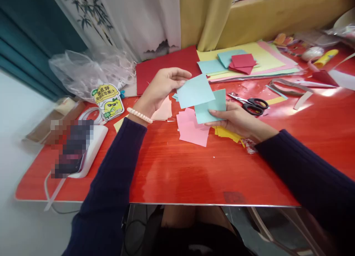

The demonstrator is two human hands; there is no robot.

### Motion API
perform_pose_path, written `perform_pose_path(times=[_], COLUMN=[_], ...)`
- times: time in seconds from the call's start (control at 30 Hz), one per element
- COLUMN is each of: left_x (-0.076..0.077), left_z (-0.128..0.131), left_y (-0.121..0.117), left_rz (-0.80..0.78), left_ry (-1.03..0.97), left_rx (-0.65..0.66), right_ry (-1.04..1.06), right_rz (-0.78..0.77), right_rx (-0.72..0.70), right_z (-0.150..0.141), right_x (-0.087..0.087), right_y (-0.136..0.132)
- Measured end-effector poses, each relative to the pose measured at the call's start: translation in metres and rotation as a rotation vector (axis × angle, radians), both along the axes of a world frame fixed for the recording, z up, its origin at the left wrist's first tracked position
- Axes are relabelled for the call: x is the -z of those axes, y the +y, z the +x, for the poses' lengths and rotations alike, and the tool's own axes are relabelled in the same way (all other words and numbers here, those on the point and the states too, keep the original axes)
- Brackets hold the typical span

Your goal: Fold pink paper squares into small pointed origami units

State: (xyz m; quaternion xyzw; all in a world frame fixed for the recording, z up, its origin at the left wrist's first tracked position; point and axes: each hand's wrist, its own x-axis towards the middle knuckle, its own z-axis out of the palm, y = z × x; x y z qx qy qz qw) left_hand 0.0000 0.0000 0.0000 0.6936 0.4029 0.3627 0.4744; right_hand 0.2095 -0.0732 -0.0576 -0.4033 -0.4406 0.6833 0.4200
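Note:
My left hand [162,86] is raised over the red table [194,167] and pinches a light blue paper square [194,90] by its upper left edge. My right hand [235,119] holds a second, greener blue square [210,107] from below, partly tucked behind the first. Under both hands lie pink paper squares [191,128], yellow squares [226,133] and pale peach squares [164,111] in small piles on the table.
Black-handled scissors [251,103] lie just right of my hands. Stacked coloured sheets [263,60] with red and blue squares sit at the back, beside a dark red sheet [166,65]. A plastic bag [83,73], a snack packet [108,101] and a white device [91,149] are at left.

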Motion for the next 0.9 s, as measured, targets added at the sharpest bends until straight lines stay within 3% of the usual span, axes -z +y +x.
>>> perform_pose_path(times=[0.2, 0.33, 0.43, 0.63, 0.9], left_x=[0.013, 0.021, 0.027, 0.037, 0.047], left_z=[0.005, 0.024, 0.039, 0.057, 0.059], left_y=[-0.002, -0.008, -0.017, -0.039, -0.038], left_rz=[0.099, 0.247, 0.451, 0.741, 0.846], left_ry=[0.091, 0.185, 0.305, 0.440, 0.623], left_rx=[0.144, 0.029, -0.079, -0.120, -0.155], right_ry=[0.048, 0.083, 0.115, 0.139, 0.147], right_rz=[0.070, 0.085, 0.056, 0.070, 0.086], right_rx=[0.085, 0.118, 0.118, 0.136, 0.106], right_z=[0.001, 0.002, 0.002, 0.001, 0.003], right_x=[0.007, 0.007, 0.005, 0.004, 0.007], right_y=[0.005, 0.006, 0.006, 0.006, 0.007])
